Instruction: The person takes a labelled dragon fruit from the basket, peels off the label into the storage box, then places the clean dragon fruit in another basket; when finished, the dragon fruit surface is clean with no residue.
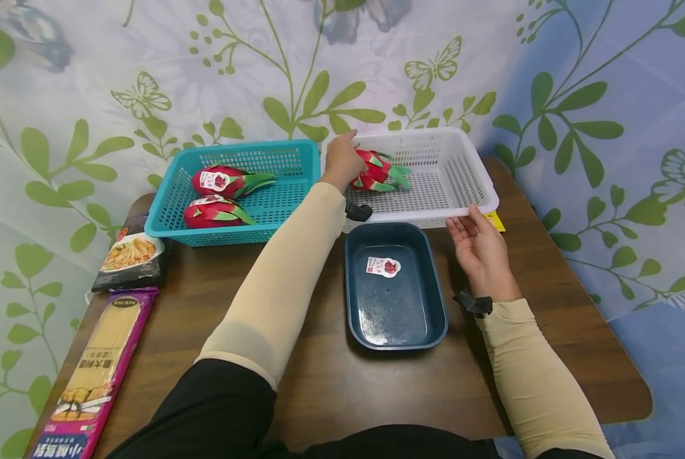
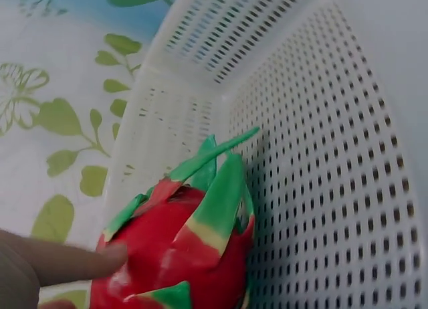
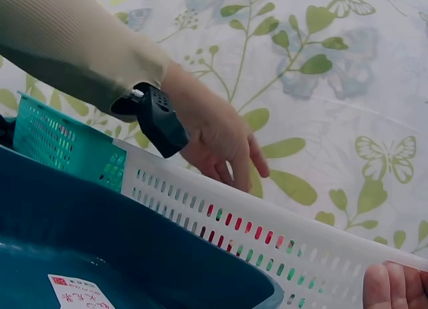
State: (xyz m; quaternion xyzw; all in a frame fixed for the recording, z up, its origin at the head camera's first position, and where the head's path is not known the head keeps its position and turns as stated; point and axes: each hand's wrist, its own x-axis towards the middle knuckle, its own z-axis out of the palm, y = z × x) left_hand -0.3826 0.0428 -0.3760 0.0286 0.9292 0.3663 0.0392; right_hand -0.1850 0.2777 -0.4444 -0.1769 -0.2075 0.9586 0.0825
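A red dragon fruit [image 1: 374,171] with green tips lies at the left end of the white basket [image 1: 480,172]. My left hand [image 1: 342,159] is at that end; in the left wrist view one straight finger [image 2: 73,262] overlaps the fruit's side, and the other fingers are mostly hidden. My right hand [image 1: 480,248] touches the basket's near right rim with its fingers fairly straight. The right wrist view shows its fingertips [image 3: 394,285] against the basket's outer wall. Close in front stands a navy tray [image 1: 396,319] with a dragon fruit sticker [image 1: 383,266] inside.
A turquoise basket [image 1: 233,237] to the left holds two dragon fruits [image 1: 218,182], both with labels. At the table's left edge lie a black food packet [image 1: 130,255] and a long pasta pack [image 1: 95,370]. Something yellow [image 1: 495,221] shows beside the white basket. Patterned cloth hangs behind.
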